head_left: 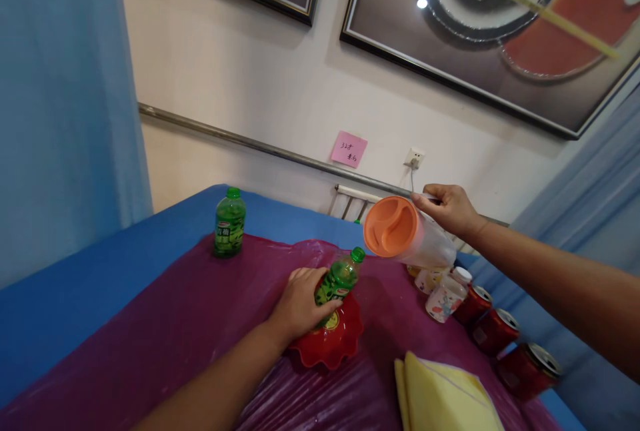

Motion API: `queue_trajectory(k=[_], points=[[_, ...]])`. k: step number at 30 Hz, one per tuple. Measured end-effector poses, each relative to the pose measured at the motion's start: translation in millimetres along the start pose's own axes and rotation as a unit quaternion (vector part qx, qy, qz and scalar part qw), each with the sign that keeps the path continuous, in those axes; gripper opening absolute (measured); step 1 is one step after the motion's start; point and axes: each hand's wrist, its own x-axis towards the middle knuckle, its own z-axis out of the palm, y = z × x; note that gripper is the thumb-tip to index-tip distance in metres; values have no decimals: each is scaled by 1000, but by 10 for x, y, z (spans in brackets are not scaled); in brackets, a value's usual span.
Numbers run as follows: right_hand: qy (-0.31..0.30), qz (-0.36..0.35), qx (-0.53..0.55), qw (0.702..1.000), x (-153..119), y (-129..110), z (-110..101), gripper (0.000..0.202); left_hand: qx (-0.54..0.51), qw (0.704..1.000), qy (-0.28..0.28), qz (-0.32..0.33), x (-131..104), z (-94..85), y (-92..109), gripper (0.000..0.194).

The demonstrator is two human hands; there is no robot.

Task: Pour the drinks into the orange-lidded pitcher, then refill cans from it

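My left hand (303,304) is wrapped round a green bottle (343,276) with a green cap, which tilts to the right over a red scalloped dish (330,341). Held up at the right, a clear pitcher (429,244) with an orange lid (391,226) tips toward the left; my right hand (449,209) grips it by the handle. The lid is near the bottle's cap, with a gap between them in the view. Another green bottle (229,225) stands upright at the back left.
A purple plastic sheet (190,324) covers part of the blue table surface (115,251). At the right are a small white-capped bottle (447,295), several red cans (495,332) and a folded yellow cloth (445,394). Blue curtains hang at both sides.
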Motion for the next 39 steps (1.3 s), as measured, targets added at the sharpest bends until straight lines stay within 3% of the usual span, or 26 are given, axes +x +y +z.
queue_trajectory(k=[39], points=[[-13, -18, -16, 1000, 26, -116, -57, 50, 5, 1000, -19, -12, 2, -26, 49, 57]])
